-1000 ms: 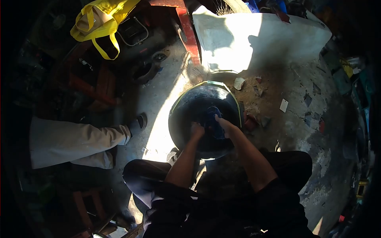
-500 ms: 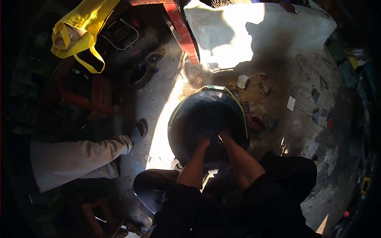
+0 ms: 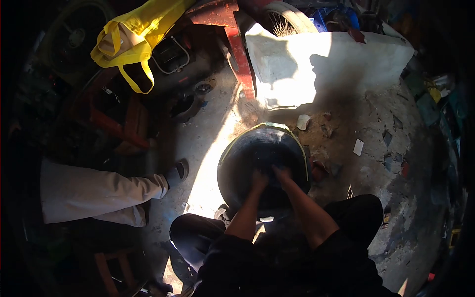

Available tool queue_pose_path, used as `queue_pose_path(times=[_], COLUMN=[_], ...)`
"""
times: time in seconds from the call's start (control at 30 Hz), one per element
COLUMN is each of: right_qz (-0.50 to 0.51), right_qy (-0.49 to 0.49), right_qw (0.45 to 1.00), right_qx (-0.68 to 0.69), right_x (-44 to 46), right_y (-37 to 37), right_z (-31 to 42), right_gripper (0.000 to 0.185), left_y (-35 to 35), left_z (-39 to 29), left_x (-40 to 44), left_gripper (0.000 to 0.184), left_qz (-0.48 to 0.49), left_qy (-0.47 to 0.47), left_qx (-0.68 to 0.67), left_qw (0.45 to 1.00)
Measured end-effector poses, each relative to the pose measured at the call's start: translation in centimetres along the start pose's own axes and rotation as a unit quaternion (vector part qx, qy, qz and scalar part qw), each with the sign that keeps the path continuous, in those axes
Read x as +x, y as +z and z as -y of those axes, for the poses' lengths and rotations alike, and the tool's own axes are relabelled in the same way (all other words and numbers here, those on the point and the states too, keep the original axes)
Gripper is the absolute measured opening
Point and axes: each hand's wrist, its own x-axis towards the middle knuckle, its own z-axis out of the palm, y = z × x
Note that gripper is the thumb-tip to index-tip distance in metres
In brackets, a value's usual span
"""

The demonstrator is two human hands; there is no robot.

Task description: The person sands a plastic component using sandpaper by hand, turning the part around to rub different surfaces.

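A round black tub [image 3: 247, 146] with a yellowish edge stands on the floor between my knees. Inside it, my left hand [image 3: 260, 179] and my right hand [image 3: 282, 174] are close together, low in the dark interior. The fingers of both are lost in shadow. Something dark blue shows faintly between them, too dim to make out, so whether either hand grips it is unclear.
Another person's leg in beige trousers [image 3: 104, 193] reaches in from the left. A yellow bag [image 3: 133, 37] lies at the upper left near a red metal frame [image 3: 240, 59]. Beyond the tub is a white panel [image 3: 282, 69]; broken pieces [image 3: 321, 171] lie to its right.
A second ago a dark blue object was visible in my right hand; both hands then went lower in the tub, and the object is now mostly hidden. The whole view has shifted.
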Motion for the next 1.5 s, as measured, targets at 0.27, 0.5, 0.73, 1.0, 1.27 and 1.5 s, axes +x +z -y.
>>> queue_pose_path(times=[0.27, 0.5, 0.73, 1.0, 1.27, 1.5], right_qz=[0.117, 0.274, 0.233, 0.378, 0.343, 0.331], right_qy=[0.021, 0.001, -0.043, -0.060, -0.025, -0.024], right_qw=[0.969, 0.919, 0.961, 0.887, 0.913, 0.933], right_qx=[0.216, 0.285, 0.143, 0.258, 0.219, 0.137], right_x=[-4.5, -5.1, -13.6, -16.5, -17.3, -17.0], right_y=[-3.8, -6.3, -8.8, -11.5, -11.6, -12.7], right_z=[7.9, 12.0, 18.5, 17.7, 18.7, 18.4], right_gripper=[0.028, 0.028, 0.052, 0.050, 0.028, 0.023], left_y=[-6.6, -12.9, -16.0, -16.9, -17.2, -19.8], left_z=[-11.6, -20.4, -21.8, -21.7, -21.2, -24.2], left_x=[-3.7, -5.6, -6.7, -7.2, -6.0, -7.0], left_gripper=[0.023, 0.024, 0.031, 0.043, 0.056, 0.040], left_qz=[-0.050, -0.034, 0.008, 0.004, 0.015, 0.029], left_qy=[0.146, 0.263, 0.293, 0.237, 0.210, 0.220], left_qx=[0.027, 0.177, 0.039, 0.026, -0.008, -0.030], left_qw=[0.988, 0.948, 0.955, 0.971, 0.978, 0.975])
